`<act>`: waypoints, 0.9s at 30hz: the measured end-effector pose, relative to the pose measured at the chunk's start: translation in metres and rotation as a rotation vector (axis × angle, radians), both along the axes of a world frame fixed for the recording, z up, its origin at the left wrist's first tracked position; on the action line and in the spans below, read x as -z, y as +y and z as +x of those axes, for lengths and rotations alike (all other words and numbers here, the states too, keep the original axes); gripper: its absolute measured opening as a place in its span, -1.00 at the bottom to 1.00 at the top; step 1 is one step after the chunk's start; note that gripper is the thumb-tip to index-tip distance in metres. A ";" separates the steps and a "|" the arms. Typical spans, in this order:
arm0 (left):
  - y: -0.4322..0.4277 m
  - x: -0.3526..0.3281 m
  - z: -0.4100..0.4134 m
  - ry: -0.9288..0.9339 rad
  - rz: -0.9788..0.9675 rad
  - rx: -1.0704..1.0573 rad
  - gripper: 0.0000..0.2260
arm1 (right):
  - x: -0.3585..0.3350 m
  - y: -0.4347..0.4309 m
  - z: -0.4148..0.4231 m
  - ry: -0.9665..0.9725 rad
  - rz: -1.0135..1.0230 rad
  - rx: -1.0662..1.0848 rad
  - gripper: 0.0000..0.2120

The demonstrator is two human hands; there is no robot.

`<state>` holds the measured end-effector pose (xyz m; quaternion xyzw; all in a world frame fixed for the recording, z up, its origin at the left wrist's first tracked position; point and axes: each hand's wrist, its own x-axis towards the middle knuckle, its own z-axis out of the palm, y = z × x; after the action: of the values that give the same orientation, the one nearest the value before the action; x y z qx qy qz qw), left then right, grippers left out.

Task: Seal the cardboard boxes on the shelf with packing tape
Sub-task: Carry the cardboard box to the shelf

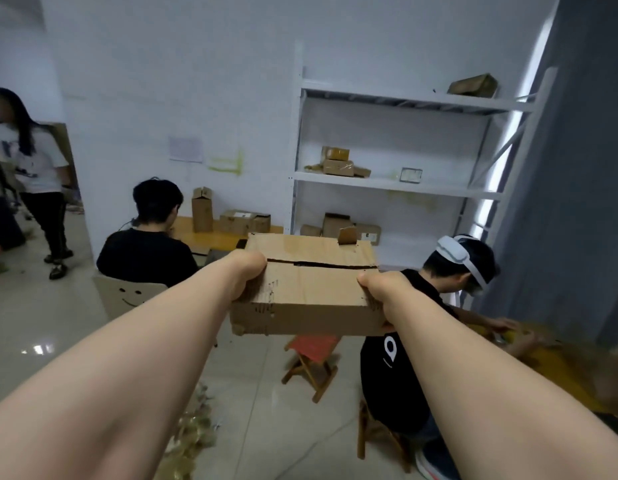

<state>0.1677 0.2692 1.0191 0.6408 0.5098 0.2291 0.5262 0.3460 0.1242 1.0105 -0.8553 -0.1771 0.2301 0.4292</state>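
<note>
Head: cardboard box (307, 289) btwn L hand (250, 275) & R hand (373, 289), each gripping a side.

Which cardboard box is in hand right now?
The large flat box in front, gripped at its ends by the left hand and right hand; the smaller ones sit on the shelf or desk.

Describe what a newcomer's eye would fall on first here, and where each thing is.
First, the cardboard box held out at centre, a dark gap along its top seam, gripped at its ends by the left hand and right hand. Behind it on the right stands a white shelf bearing small boxes; below sit a person in black on the left and a person with a white headband on the right.
</note>
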 end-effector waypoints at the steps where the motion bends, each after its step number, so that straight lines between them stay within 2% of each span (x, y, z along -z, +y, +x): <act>1: 0.014 -0.004 0.019 0.001 0.005 -0.021 -0.64 | -0.004 0.015 0.022 -0.006 0.006 -0.002 -0.72; 4: 0.048 -0.024 0.075 -0.036 0.030 -0.025 -0.69 | -0.021 0.056 0.085 -0.028 0.044 -0.008 -0.68; 7: 0.081 -0.031 0.122 -0.056 0.056 -0.037 -0.59 | -0.029 0.095 0.139 -0.036 0.139 0.009 -0.68; 15: 0.177 -0.014 0.218 -0.034 0.041 -0.076 -0.55 | -0.009 0.201 0.241 -0.045 0.128 -0.027 -0.75; 21: 0.276 -0.020 0.294 -0.011 0.096 -0.055 -0.52 | 0.002 0.291 0.315 0.016 0.180 0.000 -0.60; 27: 0.373 -0.035 0.369 -0.077 0.070 -0.014 -0.73 | -0.023 0.377 0.387 0.030 0.171 0.072 -0.55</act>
<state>0.5369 0.6425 1.0543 0.6461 0.4855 0.2749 0.5209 0.7332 0.5013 1.0333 -0.8177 -0.1589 0.2115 0.5112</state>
